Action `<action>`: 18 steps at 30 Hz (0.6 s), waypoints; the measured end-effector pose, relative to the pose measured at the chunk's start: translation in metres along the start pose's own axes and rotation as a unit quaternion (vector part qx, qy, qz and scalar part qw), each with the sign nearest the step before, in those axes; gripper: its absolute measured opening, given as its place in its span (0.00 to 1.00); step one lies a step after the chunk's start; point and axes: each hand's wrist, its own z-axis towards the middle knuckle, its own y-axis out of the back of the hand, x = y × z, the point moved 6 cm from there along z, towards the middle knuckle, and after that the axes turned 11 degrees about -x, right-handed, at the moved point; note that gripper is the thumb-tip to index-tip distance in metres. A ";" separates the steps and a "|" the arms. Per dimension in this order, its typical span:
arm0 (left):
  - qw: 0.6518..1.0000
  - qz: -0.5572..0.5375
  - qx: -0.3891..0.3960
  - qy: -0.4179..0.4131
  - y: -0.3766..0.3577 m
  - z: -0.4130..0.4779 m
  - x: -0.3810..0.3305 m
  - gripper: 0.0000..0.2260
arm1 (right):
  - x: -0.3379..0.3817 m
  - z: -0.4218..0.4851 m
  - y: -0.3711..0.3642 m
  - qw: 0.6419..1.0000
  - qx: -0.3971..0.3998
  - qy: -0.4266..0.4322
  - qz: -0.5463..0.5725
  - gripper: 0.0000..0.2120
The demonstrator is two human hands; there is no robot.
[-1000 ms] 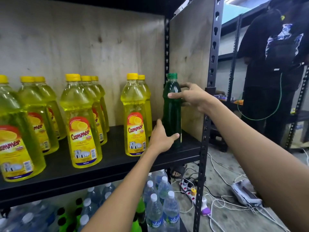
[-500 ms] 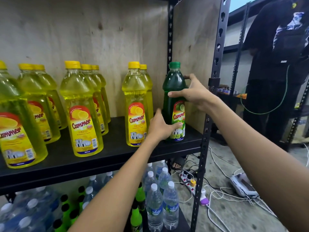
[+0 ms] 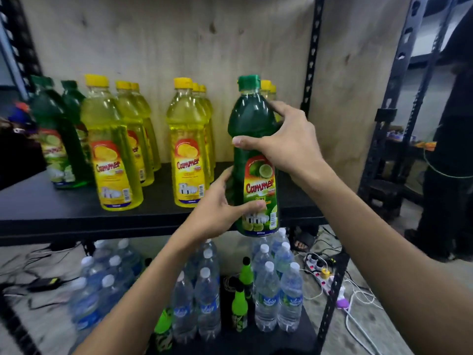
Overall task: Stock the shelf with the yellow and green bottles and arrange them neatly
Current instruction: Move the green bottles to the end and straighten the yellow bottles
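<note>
At the right end of the black metal rack (image 3: 311,60), plywood back panel (image 3: 179,42) behind, black shelf board (image 3: 38,201) at mid-height. On the board: two rows of yellow bottles running front to back, left row (image 3: 112,155) and middle row (image 3: 188,149), all upright with "Cammer" labels facing out; more yellow caps (image 3: 266,85) show at the right end, mostly hidden. On the tier below is a cluster of clear water bottles (image 3: 266,298), white caps, blue labels. Two green bottles (image 3: 58,139) stand at the far left of the board, just beside the left yellow row, blurred. One green bottle (image 3: 252,119) is upright in both hands at the front right of the shelf, lime label facing out, green cap on. Its base overlaps the board's front lip in view; can't confirm contact with the board. The right hand (image 3: 286,139) wraps the bottle's shoulder, thumb across the front, fingers curled round the back. The left hand (image 3: 217,211) grips the lower body, thumb across the label bottom. Small lime-necked bottles (image 3: 239,306) sit among the water bottles. A white power strip (image 3: 322,275) with cables lies on the floor to the right.
</note>
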 end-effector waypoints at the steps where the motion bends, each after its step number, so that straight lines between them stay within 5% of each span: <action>1: 1.000 0.010 -0.009 0.003 0.018 -0.006 0.001 0.27 | 0.009 -0.005 -0.012 1.000 0.008 0.000 0.009 0.43; 8: 0.995 0.060 -0.065 0.045 0.154 -0.030 0.014 0.51 | 0.072 -0.035 -0.113 0.993 0.067 -0.021 0.099 0.40; 13: 0.986 0.085 -0.125 0.065 0.245 -0.039 0.028 0.50 | 0.125 -0.047 -0.188 0.986 0.106 -0.006 0.131 0.41; 18: 0.983 0.073 -0.153 0.066 0.316 -0.035 0.042 0.40 | 0.164 -0.055 -0.251 0.979 0.132 0.013 0.152 0.29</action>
